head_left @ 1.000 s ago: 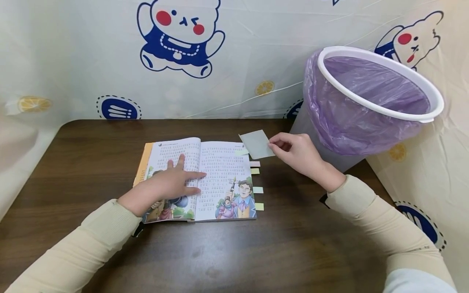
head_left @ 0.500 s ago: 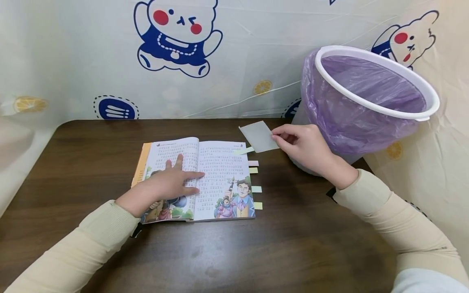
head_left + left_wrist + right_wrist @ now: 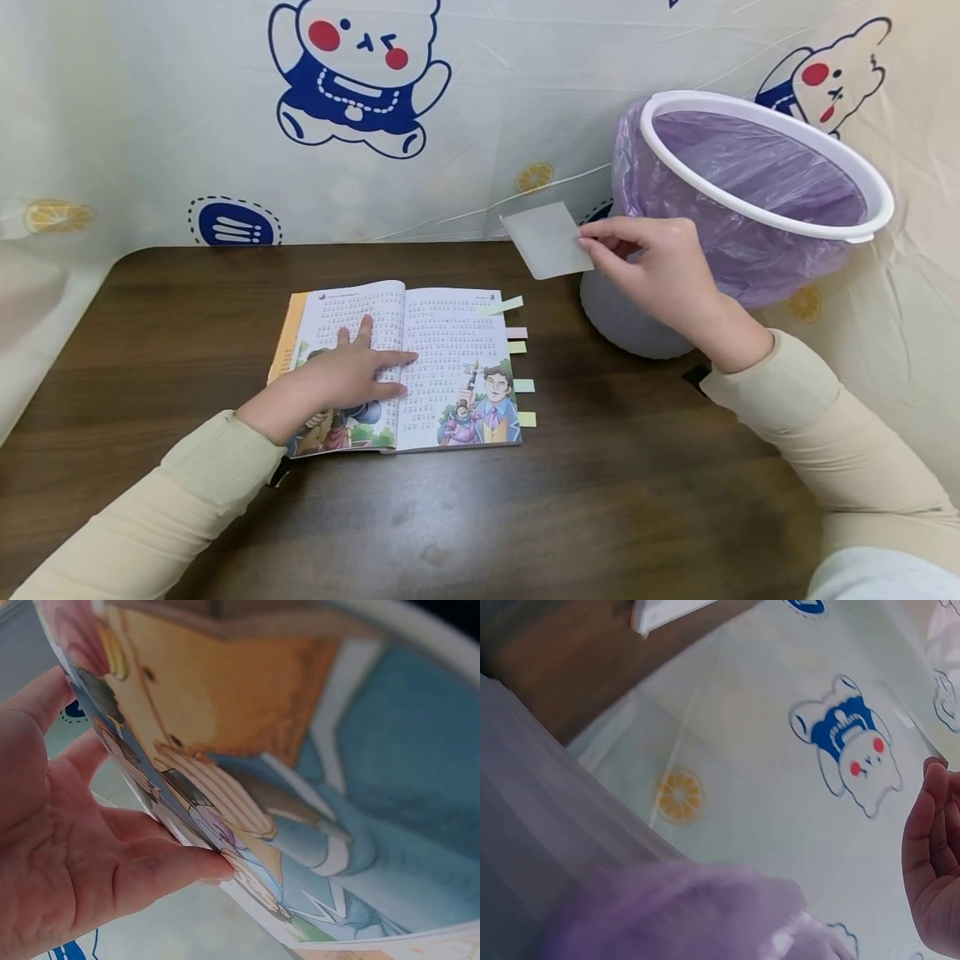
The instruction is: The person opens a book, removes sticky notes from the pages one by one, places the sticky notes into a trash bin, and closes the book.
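An open illustrated book [image 3: 450, 333] lies on the table in the head view. My left hand [image 3: 337, 379] rests on its left page with the fingers spread toward the spine. Between thumb and fingertips my right hand [image 3: 660, 267] pinches a corner of a thin pale square sheet [image 3: 547, 242], raised above and apart from the book's upper right corner. Several small coloured sticky tabs [image 3: 522, 386] stick out from the right page edge; the top green tab [image 3: 501, 307] lies slanted across it. In the right wrist view my hand [image 3: 934, 862] appears at the right edge.
A waste bin [image 3: 630, 312] with a white rim and a purple bag [image 3: 750, 167] stands at the back right, partly behind my right hand. The brown table [image 3: 450, 517] meets a printed cloth backdrop [image 3: 480, 108] at the back and sides.
My right hand has risen and moved right with the pale sheet, away from the book. The top green tab now shows more fully and slants upward. My left hand stays on the page.
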`<act>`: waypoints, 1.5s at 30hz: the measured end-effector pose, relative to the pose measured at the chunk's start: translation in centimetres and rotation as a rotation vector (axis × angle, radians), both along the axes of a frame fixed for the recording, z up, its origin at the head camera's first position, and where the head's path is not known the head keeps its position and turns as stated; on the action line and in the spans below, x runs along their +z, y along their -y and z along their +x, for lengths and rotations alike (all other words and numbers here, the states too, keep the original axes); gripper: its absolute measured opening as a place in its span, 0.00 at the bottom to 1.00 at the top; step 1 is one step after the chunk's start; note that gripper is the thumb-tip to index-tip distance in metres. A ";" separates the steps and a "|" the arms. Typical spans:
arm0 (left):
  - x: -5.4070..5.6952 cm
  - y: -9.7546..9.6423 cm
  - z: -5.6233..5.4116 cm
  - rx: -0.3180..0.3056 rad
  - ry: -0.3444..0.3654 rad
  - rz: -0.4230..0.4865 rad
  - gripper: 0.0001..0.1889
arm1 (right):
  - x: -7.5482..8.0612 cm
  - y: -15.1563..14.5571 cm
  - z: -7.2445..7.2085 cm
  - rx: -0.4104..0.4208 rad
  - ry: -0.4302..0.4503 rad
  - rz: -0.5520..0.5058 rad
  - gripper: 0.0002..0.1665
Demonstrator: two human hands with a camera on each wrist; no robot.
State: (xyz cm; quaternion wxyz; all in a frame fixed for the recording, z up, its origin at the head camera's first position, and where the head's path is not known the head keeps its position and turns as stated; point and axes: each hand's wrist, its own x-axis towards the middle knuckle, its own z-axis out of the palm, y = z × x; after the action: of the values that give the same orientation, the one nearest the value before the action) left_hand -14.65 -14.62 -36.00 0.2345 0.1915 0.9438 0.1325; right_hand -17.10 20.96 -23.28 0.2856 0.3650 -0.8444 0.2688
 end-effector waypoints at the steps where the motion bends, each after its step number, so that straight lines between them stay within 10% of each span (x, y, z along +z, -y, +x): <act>1: 0.0 0.0 0.0 -0.001 -0.001 0.001 0.30 | 0.3 0.0 0.1 -0.007 -0.007 -0.012 0.06; 19: 0.2 0.0 0.2 0.002 0.001 -0.002 0.30 | 4.8 -2.3 1.6 -0.140 -0.095 -0.201 0.06; 45: 0.1 0.0 0.1 0.007 0.016 0.004 0.31 | 6.7 -10.8 0.4 -0.409 0.119 -0.548 0.11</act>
State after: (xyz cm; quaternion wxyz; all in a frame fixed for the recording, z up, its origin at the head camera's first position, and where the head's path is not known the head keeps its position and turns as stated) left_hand -14.53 -14.67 -35.88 0.2410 0.1877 0.9423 0.1367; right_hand -16.71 31.72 -16.61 0.3711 0.0814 -0.8117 0.4436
